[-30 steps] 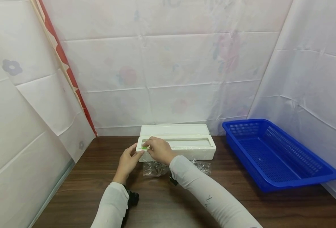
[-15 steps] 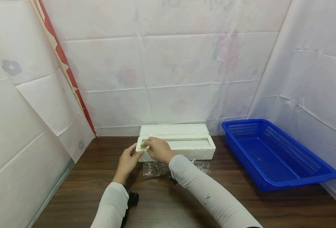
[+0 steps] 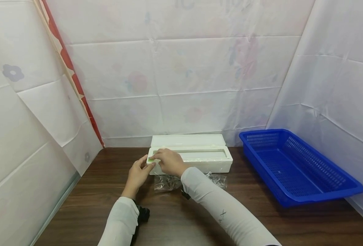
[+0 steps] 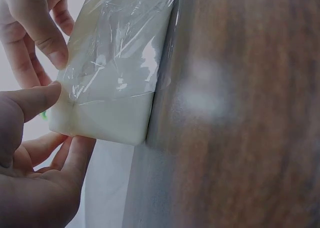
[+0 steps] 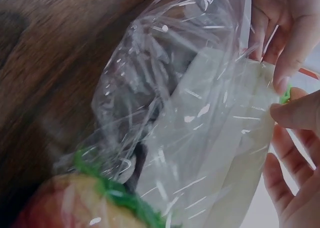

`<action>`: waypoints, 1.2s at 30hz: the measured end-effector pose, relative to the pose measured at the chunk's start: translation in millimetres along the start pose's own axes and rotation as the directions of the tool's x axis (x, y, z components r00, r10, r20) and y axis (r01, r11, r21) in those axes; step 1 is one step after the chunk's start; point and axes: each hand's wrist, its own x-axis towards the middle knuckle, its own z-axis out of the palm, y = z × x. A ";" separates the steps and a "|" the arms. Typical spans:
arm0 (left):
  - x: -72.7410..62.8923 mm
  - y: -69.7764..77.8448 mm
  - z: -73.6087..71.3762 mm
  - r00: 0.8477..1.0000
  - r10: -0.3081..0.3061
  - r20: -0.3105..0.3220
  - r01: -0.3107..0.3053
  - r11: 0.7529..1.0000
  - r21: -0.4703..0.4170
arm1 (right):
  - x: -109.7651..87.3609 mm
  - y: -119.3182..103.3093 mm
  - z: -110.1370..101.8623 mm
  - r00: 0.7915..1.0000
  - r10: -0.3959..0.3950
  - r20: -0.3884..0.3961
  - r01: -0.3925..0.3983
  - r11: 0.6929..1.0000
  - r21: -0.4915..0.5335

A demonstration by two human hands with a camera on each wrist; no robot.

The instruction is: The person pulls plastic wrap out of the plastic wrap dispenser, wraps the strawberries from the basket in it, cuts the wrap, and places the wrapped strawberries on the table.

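Observation:
A long white cling film dispenser (image 3: 212,166) lies on the table, its lid (image 3: 187,140) flipped back. Clear film (image 3: 166,183) spills from its front onto the wood. At the dispenser's left end, my left hand (image 3: 137,173) holds the corner, thumb on the front edge and fingers curled at the end face (image 4: 102,118). My right hand (image 3: 170,162) reaches across the top and pinches a small green slide cutter (image 3: 151,159) close to that corner. Mostly the fingers hide the cutter; only a green bit (image 5: 286,94) shows in the right wrist view.
A blue perforated basket (image 3: 326,198) stands at the right of the table (image 3: 175,218). Under the film, in the right wrist view, sits a rounded yellow-red object (image 5: 80,203) with a green fringe. White sheeting (image 3: 181,68) walls the back and sides.
My right hand has slid slightly left along the dispenser with the green slide cutter, up to the left end. My left hand stays at its corner.

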 end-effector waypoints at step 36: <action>1.6 3.1 -7.5 0.999 -0.030 0.038 0.031 0.999 -0.031 | -7.6 17.9 -32.9 0.993 0.056 -0.100 -0.023 0.951 0.308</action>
